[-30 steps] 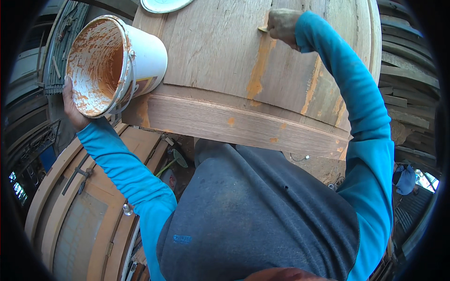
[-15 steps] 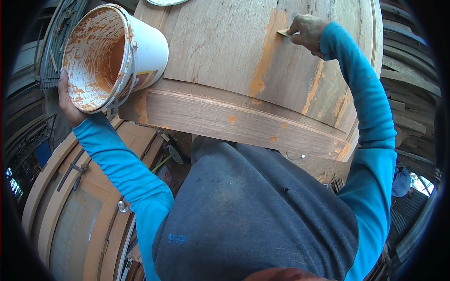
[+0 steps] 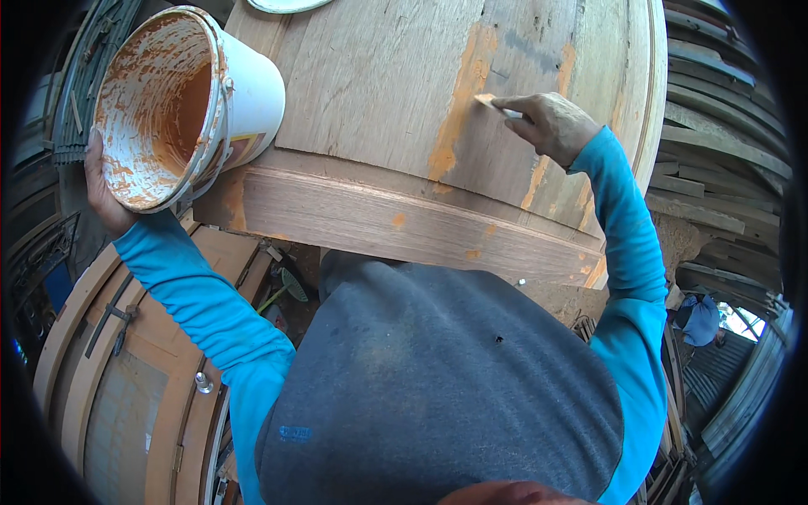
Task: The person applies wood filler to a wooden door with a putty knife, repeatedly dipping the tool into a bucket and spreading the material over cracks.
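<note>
My left hand [image 3: 108, 187] grips the rim of a white plastic bucket [image 3: 257, 93], tilted so its mouth faces me. Orange-brown paste coats the bucket's inner wall, with more of it deep inside. Over a wooden panel door [image 3: 362, 93], my right hand [image 3: 551, 124] pinches a small putty knife [image 3: 488, 102]; its paste-smeared blade is at the edge of a long streak of orange filler [image 3: 459, 118]. Shorter filler patches mark the panel to the right and the near rail [image 3: 337, 206]. My fingers hide most of the knife's handle.
A white round lid or tub [image 3: 286, 4] is cut off at the top edge. Wooden doors with a doorknob [image 3: 203, 383] lean at the lower left. Stacked timber boards [image 3: 715, 151] line the right side. Another person [image 3: 699, 320] is partly seen far right.
My right hand has drawn the putty knife toward me, down along the filler streak. The whole view has shifted slightly, and my left hand still holds the bucket tilted.
</note>
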Demonstrator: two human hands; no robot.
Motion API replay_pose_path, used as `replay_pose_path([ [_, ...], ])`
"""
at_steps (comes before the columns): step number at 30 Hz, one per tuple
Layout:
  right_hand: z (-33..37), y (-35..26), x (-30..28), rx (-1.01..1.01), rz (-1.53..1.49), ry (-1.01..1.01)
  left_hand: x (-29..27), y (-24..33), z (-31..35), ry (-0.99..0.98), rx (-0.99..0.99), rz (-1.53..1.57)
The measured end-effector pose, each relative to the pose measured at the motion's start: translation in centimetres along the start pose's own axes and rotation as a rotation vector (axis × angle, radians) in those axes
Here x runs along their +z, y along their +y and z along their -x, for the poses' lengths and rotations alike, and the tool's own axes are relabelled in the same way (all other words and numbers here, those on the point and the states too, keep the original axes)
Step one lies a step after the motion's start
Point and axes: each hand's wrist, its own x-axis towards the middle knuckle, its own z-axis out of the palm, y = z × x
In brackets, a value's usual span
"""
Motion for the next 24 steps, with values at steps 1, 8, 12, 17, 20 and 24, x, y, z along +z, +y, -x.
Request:
replay_pose_path([
  [1, 0.1, 0.5, -0.1, 0.09, -0.12, 0.061, -0.2, 0.0, 0.1, 0.001, -0.004, 0.003],
  [8, -5.8, 8.8, 2.8, -0.09, -0.193, 0.705, -0.2, -0.3, -0.3, 0.037, -0.001, 0.008],
  [12, -7.4, 8.8, 2.5, -0.082, -0.048, 0.744, -0.1, -0.3, -0.1, 0.067, 0.011, -0.005],
  [17, -7.8, 9.8, 3.3, -0.107, 0.017, 0.74, 0.8, -0.1, 0.3, 0.143, 0.036, -0.002],
  [20, -7.6, 9.5, 3.3, -0.076, 0.151, 0.695, 1.9, -0.1, 0.6, 0.213, 0.04, -0.01],
  [24, -6.9, 8.3, 3.2, 0.065, 0.331, 0.559, 1.0, -0.4, 0.4, 0.205, 0.054, -0.024],
])
